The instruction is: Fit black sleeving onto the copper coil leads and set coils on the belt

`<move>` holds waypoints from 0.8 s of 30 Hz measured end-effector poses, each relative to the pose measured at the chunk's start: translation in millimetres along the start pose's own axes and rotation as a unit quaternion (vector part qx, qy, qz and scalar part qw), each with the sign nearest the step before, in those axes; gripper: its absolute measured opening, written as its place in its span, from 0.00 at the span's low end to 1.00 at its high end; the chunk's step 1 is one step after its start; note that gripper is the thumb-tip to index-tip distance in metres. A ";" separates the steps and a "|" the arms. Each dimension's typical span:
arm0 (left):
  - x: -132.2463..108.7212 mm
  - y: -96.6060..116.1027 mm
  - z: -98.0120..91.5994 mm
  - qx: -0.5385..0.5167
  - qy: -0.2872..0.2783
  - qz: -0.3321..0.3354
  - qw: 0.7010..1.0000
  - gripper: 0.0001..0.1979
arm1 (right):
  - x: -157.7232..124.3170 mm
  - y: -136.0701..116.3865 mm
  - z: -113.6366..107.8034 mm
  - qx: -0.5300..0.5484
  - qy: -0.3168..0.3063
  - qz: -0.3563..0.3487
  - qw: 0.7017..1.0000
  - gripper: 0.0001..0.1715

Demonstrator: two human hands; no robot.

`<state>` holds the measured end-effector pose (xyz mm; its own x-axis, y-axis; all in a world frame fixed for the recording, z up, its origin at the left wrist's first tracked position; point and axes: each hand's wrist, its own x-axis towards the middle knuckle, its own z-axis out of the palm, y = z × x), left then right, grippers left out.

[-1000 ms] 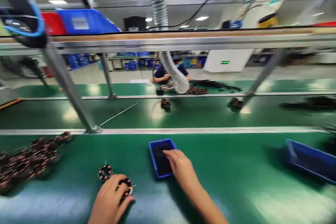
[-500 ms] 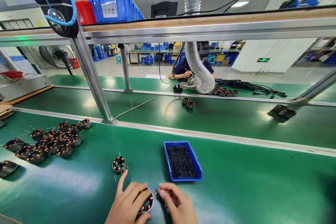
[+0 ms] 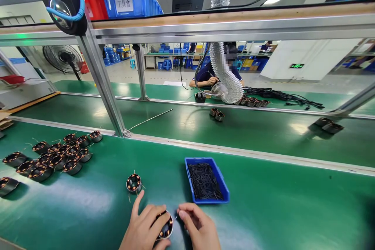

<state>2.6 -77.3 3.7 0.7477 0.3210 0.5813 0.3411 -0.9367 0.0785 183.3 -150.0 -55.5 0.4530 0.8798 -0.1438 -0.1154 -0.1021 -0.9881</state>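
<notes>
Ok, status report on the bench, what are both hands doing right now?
Left hand gripping a wound stator. Right hand pinching at its edge. Second stator and blue tray of black pieces just ahead, nothing between them.

Copper-wound stator (image 3: 165, 227) tilted on green mat, near edge, just beside blue tray.

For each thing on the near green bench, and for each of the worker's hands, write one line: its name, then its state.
Left hand: gripping a stator.
Held stator: off the mat, tilted.
Right hand: fingertips pinched beside the held stator.
Lone stator: flat on the mat, untouched.
Blue tray: open, holding black pins.
Stator pile: clustered on the mat, untouched.
</notes>
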 end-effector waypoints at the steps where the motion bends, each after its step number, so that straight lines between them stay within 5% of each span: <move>1: 0.2 0.2 0.0 -0.004 0.008 -0.006 1.000 0.10 | 0.2 -2.9 0.9 0.009 0.003 0.008 1.000 0.30; 11: -2.7 1.8 9.6 -0.021 0.040 -0.030 0.999 0.11 | -2.1 -0.7 5.3 0.020 -0.053 0.013 0.998 0.26; 19: -1.0 -1.0 0.0 -0.013 -0.004 -0.005 1.000 0.11 | -0.8 3.7 -11.4 0.011 0.003 0.032 0.999 0.29; 24: -4.6 -1.1 5.3 -0.014 0.005 -0.008 1.000 0.11 | -9.5 22.3 -17.8 -0.062 -0.078 -0.045 0.994 0.19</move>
<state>1.9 -76.9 -3.4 0.7361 0.3355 0.5878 0.3372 -0.9348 0.1113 192.2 -168.9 -77.1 0.3120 0.9486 -0.0530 0.0339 -0.0668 -0.9972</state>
